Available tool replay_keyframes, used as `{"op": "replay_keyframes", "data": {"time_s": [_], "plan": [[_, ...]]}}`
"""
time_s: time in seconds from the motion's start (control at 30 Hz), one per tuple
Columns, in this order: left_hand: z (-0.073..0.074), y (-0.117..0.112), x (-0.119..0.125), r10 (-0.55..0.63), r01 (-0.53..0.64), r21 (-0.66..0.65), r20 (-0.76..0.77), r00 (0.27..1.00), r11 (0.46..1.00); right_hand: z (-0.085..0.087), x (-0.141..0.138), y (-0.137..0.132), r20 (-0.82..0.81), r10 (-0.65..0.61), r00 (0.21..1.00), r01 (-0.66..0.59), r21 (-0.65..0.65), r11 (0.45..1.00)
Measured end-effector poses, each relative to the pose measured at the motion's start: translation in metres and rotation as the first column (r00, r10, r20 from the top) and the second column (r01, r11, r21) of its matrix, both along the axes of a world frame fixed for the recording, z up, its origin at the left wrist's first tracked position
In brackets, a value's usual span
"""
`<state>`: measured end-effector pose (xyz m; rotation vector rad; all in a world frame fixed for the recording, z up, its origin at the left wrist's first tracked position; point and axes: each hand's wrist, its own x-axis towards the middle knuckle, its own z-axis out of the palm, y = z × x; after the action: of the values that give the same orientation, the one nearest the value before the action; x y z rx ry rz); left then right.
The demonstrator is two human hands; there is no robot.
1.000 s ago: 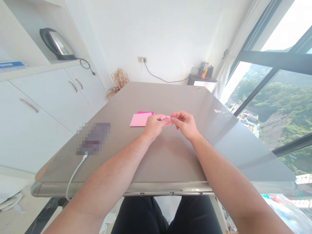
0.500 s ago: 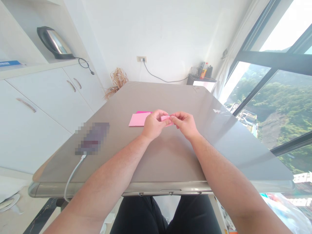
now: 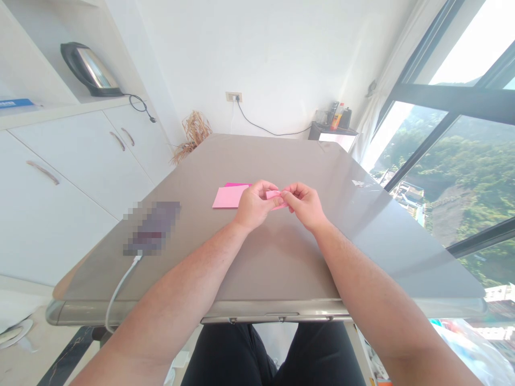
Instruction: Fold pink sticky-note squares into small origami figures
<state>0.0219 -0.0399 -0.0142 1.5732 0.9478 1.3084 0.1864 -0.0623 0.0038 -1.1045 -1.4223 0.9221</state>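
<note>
Above the middle of the table, both my hands pinch a small piece of folded pink paper (image 3: 273, 194). My left hand (image 3: 256, 206) grips its left side between thumb and fingers. On the right side, the thumb and fingertips of my right hand (image 3: 304, 205) close on the paper's edge. Part of the paper is hidden by my fingers, so its full shape cannot be made out. Just left of my left hand lies a light pink sheet of paper (image 3: 227, 197), with a darker pink sheet (image 3: 238, 184) showing behind it.
On the table's left side lies a blurred-out dark device (image 3: 155, 228) with a white cable (image 3: 119, 287) running over the front edge. The grey table (image 3: 277, 262) stretches around my hands. A kettle (image 3: 92, 69) stands on the left shelf; windows are at right.
My right hand's fingers have shifted very slightly at the paper's edge. Otherwise my hands and the sheets stay in nearly the same place.
</note>
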Motion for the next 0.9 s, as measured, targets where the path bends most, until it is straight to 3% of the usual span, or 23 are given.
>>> {"op": "replay_keyframes", "data": {"time_s": [0.33,0.5,0.67,0.9], "plan": [[0.005,-0.007,0.004,-0.004,0.004,0.007,0.009,1.000,1.000,0.000,-0.001,0.001,0.001,-0.021,1.000,0.021,-0.014,1.000],[0.008,-0.010,0.004,0.007,-0.006,0.011,-0.031,0.999,1.000,-0.004,-0.001,0.004,-0.075,0.032,0.997,-0.035,-0.039,0.999],[0.009,-0.014,0.007,-0.057,0.057,-0.004,0.045,0.997,0.998,-0.004,0.001,0.003,-0.076,0.102,0.992,-0.106,-0.046,0.993],[0.013,-0.018,0.009,-0.070,0.071,-0.016,0.045,0.997,0.997,-0.005,-0.002,0.002,-0.094,0.043,0.995,-0.046,-0.030,0.998]]}}
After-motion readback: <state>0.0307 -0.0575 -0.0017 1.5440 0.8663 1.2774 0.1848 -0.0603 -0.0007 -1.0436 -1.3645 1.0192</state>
